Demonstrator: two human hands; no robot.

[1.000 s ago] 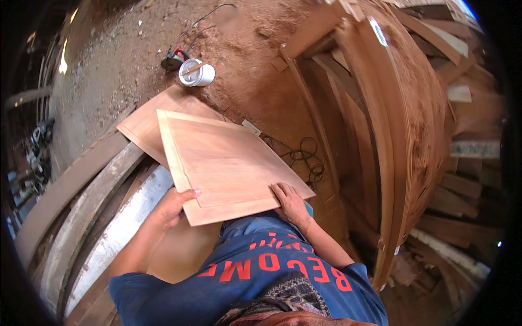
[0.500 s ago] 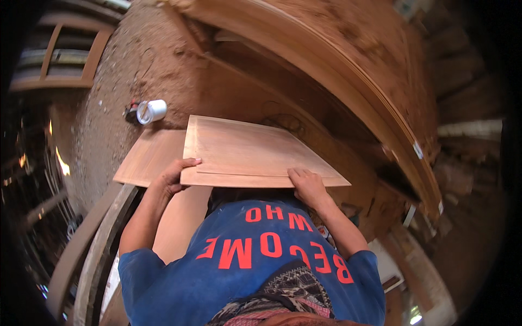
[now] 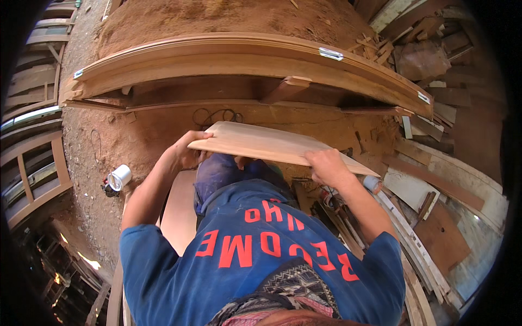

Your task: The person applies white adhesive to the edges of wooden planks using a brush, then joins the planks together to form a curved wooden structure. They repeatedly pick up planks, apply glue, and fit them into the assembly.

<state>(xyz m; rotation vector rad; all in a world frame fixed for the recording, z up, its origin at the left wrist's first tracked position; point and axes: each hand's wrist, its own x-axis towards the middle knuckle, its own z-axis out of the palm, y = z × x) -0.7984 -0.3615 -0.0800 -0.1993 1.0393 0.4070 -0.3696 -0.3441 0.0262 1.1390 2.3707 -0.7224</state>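
A flat light-brown wooden panel is held up in front of my body, tilted so that its face shows only as a narrow strip. My left hand grips its left end, with the thumb on top and the other fingers underneath. At the right part of the near edge, my right hand is closed on the panel. Beneath it my knees show, and another smooth wooden panel lies beside my left leg.
A long wooden frame with metal plates lies ahead on the reddish ground. A white tub stands at the left, and a coiled cable lies beyond the panel. Planks and offcuts crowd the right; window-like frames are at far left.
My view has swung to the right, bringing the long frame across the front. Both hands have kept hold of the panel, which is now tipped flatter and shows less of its face.
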